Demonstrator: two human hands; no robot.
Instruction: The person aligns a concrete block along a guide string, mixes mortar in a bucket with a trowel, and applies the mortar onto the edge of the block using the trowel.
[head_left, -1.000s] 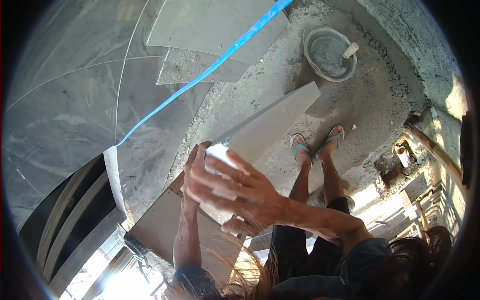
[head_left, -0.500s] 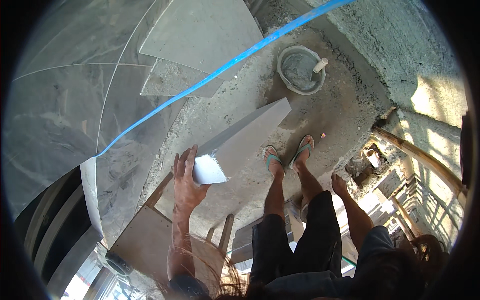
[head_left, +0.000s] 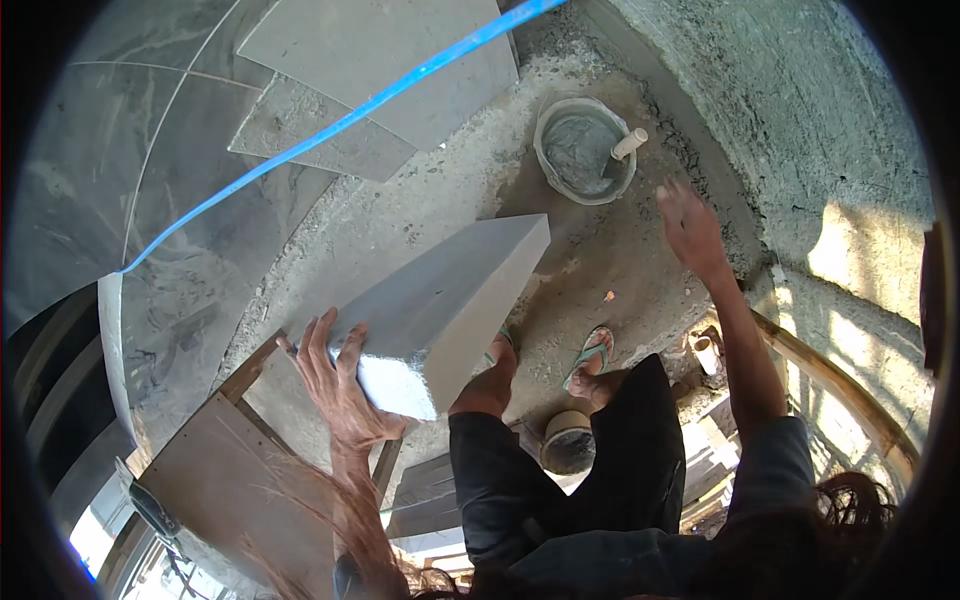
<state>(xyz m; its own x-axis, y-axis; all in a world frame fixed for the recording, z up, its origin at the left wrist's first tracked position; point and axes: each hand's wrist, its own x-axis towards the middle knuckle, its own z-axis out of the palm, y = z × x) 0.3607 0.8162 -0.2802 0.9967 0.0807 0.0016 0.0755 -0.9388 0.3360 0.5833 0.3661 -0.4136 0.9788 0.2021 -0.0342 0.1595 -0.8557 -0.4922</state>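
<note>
My left hand (head_left: 345,385) grips the near end of a long grey tile piece (head_left: 430,290), shaped like a tapering block, with a bright white patch on its end face. The fingers lie over one edge and the thumb is at the lower edge. My right hand (head_left: 690,230) is raised over the floor at the right, holding nothing, its fingers loosely extended. Closest to it is a round bucket (head_left: 541,150) of wet grey mortar (head_left: 580,150). A pale handle (head_left: 630,143) sticks out over the bucket's rim; the tool's lower part is hidden in the mortar.
Large grey tiles (head_left: 390,50) lie at the upper left, crossed by a blue hose or strap (head_left: 330,130). A rough wall (head_left: 800,120) rises at the right, with a wooden pole (head_left: 840,365) below. A brown board (head_left: 230,470) and a small bucket (head_left: 568,425) are near me.
My right arm has swung up and forward, from beside my leg toward the mortar bucket. My left hand still holds the tile piece, which now shows more of its upper side. The view has shifted.
</note>
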